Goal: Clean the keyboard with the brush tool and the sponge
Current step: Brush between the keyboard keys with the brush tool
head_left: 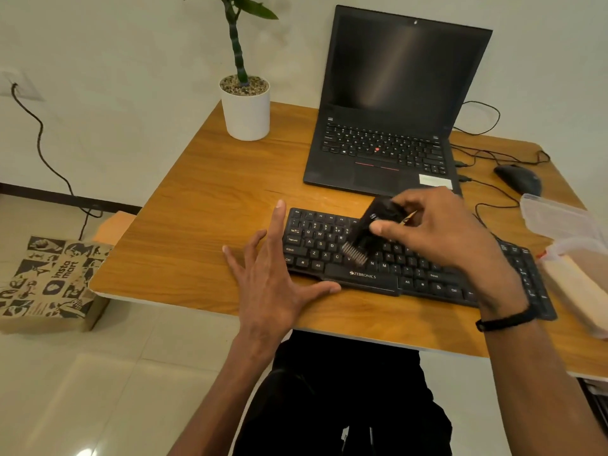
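Wooden and honey-coloured, the desk [204, 205] fills most of the view from above. At its far side stands an open black laptop [391, 126] with a dark screen, and to the left of it a white pot holding a green plant [245, 106]. Near the front edge lies a black keyboard [329, 245], the thing being cleaned. The left hand [269, 274] lies flat with fingers spread at the keyboard's left end, thumb along its front edge. The right hand [441, 232], a dark band on its wrist, has its grip closed around a black brush tool [368, 232], whose pale bristles touch the keys near the keyboard's middle. A black mouse [518, 179] sits far right, just behind a clear plastic container [559, 222]. On the floor at left stands a printed paper bag [49, 281].
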